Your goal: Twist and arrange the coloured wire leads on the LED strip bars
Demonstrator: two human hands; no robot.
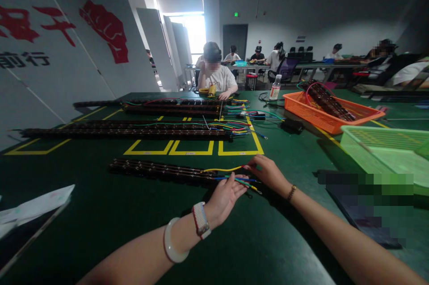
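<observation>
A long dark strip [157, 169] lies on the green table in front of me, with yellow, blue and green wires [231, 175] coming out of its right end. My left hand [225, 198] rests over those wires near the strip's end, fingers curled round them. My right hand [268, 172] is at the wire tips, thumb and fingers pinched on the yellow wire. A pale bangle and a watch sit on my left wrist, and a thin bracelet on my right.
Further long strips with coloured wires [134, 131] lie across yellow floor-style markings. An orange basket [326, 113] with more strips and a light green basket [385, 151] stand at the right. A bottle [275, 87] and a seated person [216, 75] are across the table. Papers [30, 209] lie at left.
</observation>
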